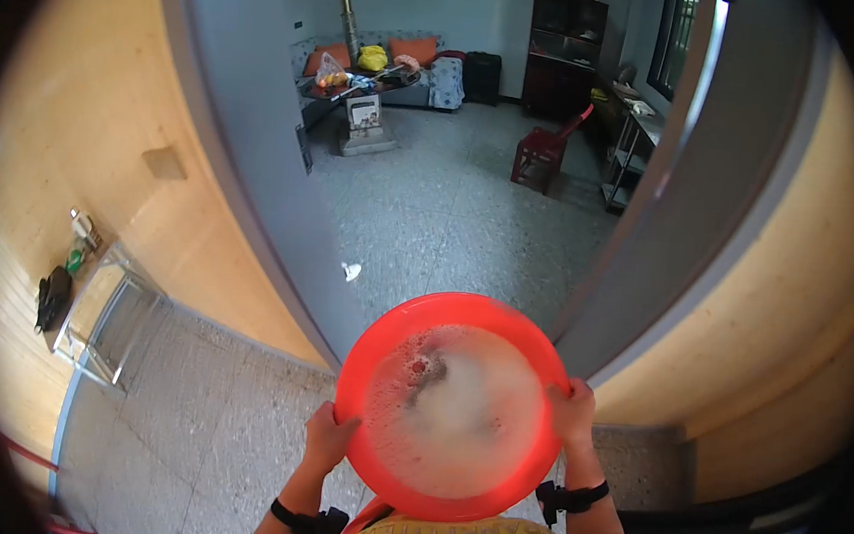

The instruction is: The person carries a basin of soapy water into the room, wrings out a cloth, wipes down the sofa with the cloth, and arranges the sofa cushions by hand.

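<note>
A round red basin [389,324] is held level in front of my yellow shirt. Cloudy, sudsy water [466,411] fills much of it, with foam along the left side and a dark patch near the upper left. My left hand [329,436] grips the basin's left rim, thumb over the edge. On the opposite rim my right hand [573,413] is closed, a little higher up. The fingers under the rim are hidden on both sides. Each wrist wears a black strap with a small device.
A doorway with grey frames [255,153] opens ahead. Beyond it are a red chair [541,156], a stove table [363,121] with bags on it, and a sofa. A small white object [350,272] lies by the threshold. A metal-framed stand [101,327] is at left.
</note>
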The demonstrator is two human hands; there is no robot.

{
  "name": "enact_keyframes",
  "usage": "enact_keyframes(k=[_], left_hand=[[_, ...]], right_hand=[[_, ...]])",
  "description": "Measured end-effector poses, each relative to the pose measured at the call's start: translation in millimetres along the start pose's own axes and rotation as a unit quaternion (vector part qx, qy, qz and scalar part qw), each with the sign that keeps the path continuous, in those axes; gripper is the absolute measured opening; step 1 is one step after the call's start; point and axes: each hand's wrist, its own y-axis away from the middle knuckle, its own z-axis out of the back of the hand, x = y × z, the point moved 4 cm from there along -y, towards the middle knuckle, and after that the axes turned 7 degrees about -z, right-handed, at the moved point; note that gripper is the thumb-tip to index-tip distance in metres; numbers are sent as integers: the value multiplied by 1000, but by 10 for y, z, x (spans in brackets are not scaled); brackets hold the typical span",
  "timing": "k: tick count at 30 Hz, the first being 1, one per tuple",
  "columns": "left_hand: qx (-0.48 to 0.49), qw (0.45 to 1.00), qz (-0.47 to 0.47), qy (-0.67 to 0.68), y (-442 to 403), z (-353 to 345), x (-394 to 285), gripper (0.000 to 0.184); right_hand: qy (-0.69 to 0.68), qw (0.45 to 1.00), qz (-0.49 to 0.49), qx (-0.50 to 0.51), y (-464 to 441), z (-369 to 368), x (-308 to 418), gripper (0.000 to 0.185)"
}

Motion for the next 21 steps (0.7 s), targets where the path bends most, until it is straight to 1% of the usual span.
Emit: enact_keyframes(k=[2,7,10,11,14,17,19,20,21], left_hand=[[-4,1000,-18,20,-799,-119,-179,31],[-5,999,-25,42,-2290,-321,-540,32],[-14,999,-22,46,-3286,-515,-612,33],[-20,998,-21,48,-3593,-491,-652,34],[-39,998,12,48,-4450,-680,-650,35],[-64,995,52,59,-5309,-875,-636,35],[-87,994,59,39,-5821,-832,-671,35],[-90,993,66,28,-6075,-841,-683,35],[-85,990,105,36,-6317,-765,-833,36]], right_hand=[[31,999,10,-25,-542,-329,203,27],[63,997,26,-31,-1846,-1087,671,24],[31,999,22,-3,-2705,-1653,962,23],[31,999,26,5,-2938,-1860,1161,23],[14,999,26,24,-3755,-2520,1464,23],[23,996,60,66,-4690,-3241,1882,25],[42,994,28,101,-5145,-3691,2248,25],[44,992,31,113,-5394,-3952,2394,25],[51,990,45,121,-5644,-4208,2496,24]])
